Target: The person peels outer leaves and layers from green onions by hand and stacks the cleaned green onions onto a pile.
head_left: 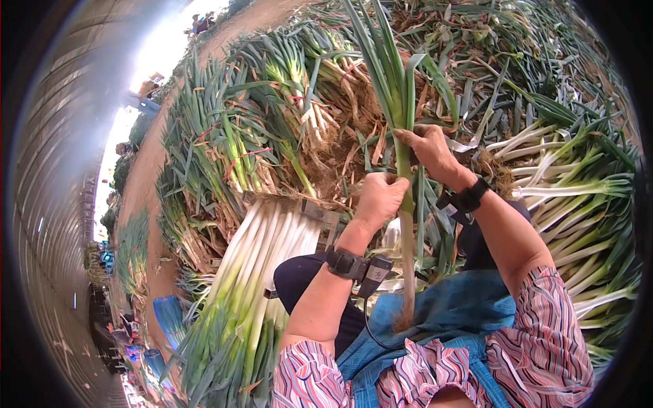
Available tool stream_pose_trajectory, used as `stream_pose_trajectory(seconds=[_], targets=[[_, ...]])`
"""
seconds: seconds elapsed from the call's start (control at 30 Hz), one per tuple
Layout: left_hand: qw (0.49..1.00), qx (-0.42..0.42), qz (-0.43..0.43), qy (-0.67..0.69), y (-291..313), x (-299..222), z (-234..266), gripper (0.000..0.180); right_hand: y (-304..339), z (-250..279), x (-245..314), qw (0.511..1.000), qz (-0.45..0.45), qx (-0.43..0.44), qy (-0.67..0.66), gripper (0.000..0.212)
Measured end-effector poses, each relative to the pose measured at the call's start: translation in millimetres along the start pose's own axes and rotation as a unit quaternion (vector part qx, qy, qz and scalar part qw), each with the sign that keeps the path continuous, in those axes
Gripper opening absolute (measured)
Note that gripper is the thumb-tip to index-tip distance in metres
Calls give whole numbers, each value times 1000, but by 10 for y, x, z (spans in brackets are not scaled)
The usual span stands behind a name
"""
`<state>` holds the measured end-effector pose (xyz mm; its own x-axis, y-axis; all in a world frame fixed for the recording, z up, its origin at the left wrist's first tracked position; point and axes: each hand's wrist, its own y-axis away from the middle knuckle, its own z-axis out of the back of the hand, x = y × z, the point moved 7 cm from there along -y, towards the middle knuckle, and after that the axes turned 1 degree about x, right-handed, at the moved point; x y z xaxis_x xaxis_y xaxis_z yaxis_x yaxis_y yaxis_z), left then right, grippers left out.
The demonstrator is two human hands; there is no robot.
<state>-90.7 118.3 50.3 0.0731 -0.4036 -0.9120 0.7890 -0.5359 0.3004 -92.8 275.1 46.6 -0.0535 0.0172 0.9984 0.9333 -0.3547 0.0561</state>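
Note:
One long leek [407, 251] stands almost upright before me, its green leaves fanning out at the top and its brown roots hanging over my blue apron [442, 306]. My right hand [434, 153] is closed around the stalk just below where the leaves spread. Lower down, on the stalk's left side, my left hand [379, 200] is closed in a pinch against it. Whether a loose outer leaf is between those left fingers I cannot make out. A long green leaf strip hangs down along the right of the stalk.
Peeled leeks [262, 238] with white stems lie stacked on a low stand at my left. Beyond it are bundles of untrimmed leeks [224, 143] with dirty roots. More leeks [585, 211] are heaped at my right, and stripped leaves [476, 41] cover the ground ahead.

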Motion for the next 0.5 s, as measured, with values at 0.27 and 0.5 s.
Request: stream_pose_trajectory(seconds=[0.27,0.5], targets=[[993,-54,-46,-99,18,39,29,25,-1,-73,-14,999,15,-25,35,29],[953,-217,-203,-54,353,45,13,17,4,-86,-13,999,-3,-20,-37,29]])
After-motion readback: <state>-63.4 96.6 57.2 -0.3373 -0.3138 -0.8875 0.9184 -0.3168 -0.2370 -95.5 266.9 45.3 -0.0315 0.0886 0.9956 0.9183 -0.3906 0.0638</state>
